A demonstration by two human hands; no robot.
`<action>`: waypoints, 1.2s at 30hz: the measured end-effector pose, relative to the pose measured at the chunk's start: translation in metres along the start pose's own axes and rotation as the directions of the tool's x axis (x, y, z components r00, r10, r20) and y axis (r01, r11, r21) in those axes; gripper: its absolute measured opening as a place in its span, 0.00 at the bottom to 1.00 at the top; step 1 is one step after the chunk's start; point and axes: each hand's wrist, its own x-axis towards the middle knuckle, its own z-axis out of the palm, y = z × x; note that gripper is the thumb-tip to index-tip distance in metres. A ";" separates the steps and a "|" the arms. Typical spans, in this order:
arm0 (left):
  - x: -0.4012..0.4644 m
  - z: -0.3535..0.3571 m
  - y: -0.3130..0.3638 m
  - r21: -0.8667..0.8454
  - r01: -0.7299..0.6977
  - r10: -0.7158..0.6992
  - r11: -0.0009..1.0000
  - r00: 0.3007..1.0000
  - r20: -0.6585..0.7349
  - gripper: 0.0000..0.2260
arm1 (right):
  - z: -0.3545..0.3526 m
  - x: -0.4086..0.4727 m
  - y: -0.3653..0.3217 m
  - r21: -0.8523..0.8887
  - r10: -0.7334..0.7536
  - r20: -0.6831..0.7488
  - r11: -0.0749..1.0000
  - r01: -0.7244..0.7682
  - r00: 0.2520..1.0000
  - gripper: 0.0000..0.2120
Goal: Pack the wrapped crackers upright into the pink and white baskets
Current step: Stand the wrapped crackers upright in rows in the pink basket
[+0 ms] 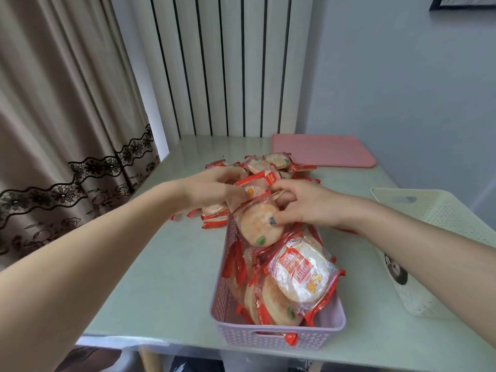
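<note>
Crackers on pale-green table

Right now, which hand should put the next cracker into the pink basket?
Probably the right hand: it already pinches a round wrapped cracker over the far end of the pink plastic basket. The left hand is out at the loose pile.

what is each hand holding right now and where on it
The right hand pinches a clear-wrapped round cracker packet at its upper right edge, over the pink basket. The left hand reaches into the loose packets; its grip is blurred.
</note>
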 end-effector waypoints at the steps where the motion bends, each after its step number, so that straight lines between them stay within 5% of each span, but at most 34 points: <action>1: 0.001 -0.001 -0.001 0.010 -0.016 0.017 1.000 0.999 -0.033 0.03 | -0.004 -0.002 0.001 -0.012 0.007 -0.009 1.000 -0.007 1.000 0.23; 7: 0.013 0.007 -0.012 0.500 -0.081 0.174 0.862 0.974 -0.143 0.07 | -0.028 -0.015 0.003 0.129 0.071 -0.168 0.990 -0.050 0.983 0.10; 12: 0.025 0.027 -0.018 0.713 -0.109 0.180 0.692 0.983 -0.024 0.07 | -0.045 0.001 0.019 0.419 0.206 -0.384 0.908 -0.029 0.900 0.18; 16: 0.037 0.039 -0.026 0.829 -0.065 0.202 0.555 0.978 -0.059 0.09 | -0.035 0.011 0.024 0.631 0.274 -0.327 0.776 -0.007 0.904 0.19; 23: 0.043 0.031 -0.034 0.767 -0.075 0.251 0.638 0.961 -0.115 0.21 | -0.020 0.002 0.009 0.260 0.088 -0.158 0.965 -0.045 0.984 0.17; 26: 0.045 0.038 -0.039 0.767 -0.052 0.208 0.639 0.972 -0.108 0.16 | -0.011 -0.004 -0.009 0.021 -0.032 0.013 0.999 0.031 0.999 0.16; 31: 0.052 0.041 -0.042 0.778 0.025 0.136 0.628 0.981 -0.141 0.15 | 0.004 -0.010 -0.031 -0.226 0.058 0.367 0.974 0.029 0.928 0.16; 36: 0.047 0.025 -0.044 0.616 -0.051 0.132 0.786 0.988 -0.086 0.23 | -0.027 -0.007 -0.026 0.035 0.076 0.359 0.995 -0.095 0.930 0.17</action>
